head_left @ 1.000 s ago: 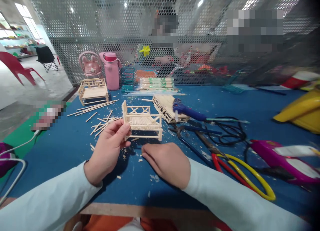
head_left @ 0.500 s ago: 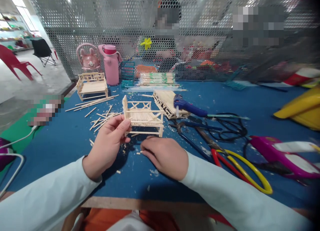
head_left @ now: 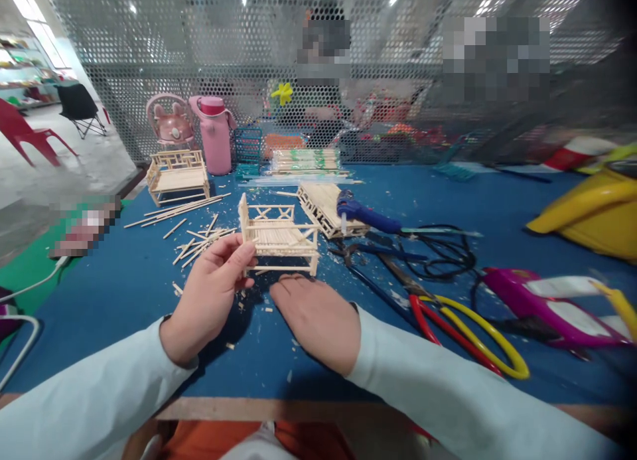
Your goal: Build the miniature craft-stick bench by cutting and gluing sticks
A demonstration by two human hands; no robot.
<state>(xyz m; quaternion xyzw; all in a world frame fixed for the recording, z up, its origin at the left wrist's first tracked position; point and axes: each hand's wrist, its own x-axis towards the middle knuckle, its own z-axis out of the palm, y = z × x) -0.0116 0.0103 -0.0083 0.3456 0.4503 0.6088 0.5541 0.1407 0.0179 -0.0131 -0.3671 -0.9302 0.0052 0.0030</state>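
Between thumb and fingers, my left hand (head_left: 213, 284) holds the left end of a miniature bed (head_left: 281, 241) made of thin wooden sticks. It stays upright, with a taller panel at the held end and crossed rails at the back. My right hand (head_left: 314, 317) lies palm down on the blue table just in front of the bed, fingers stretched flat and holding nothing visible. Its fingertips are close to the bed's lower rail. Small wood scraps (head_left: 269, 309) lie between my hands. Loose sticks (head_left: 199, 244) are heaped behind my left hand.
Behind stand a stick-built bench (head_left: 178, 174) and a pink bottle (head_left: 215, 138). A blue glue gun (head_left: 365, 213) rests by another stick piece (head_left: 321, 201). To the right are blue-handled pliers (head_left: 375, 291), red-and-yellow-handled cutters (head_left: 462, 314) and a purple tool (head_left: 542, 307). A perforated metal screen (head_left: 199, 55) borders the back.
My right hand has gone from curled fingers near a scrap to lying flat on the table. My left hand keeps its hold on the bed. The whole view has shifted slightly.
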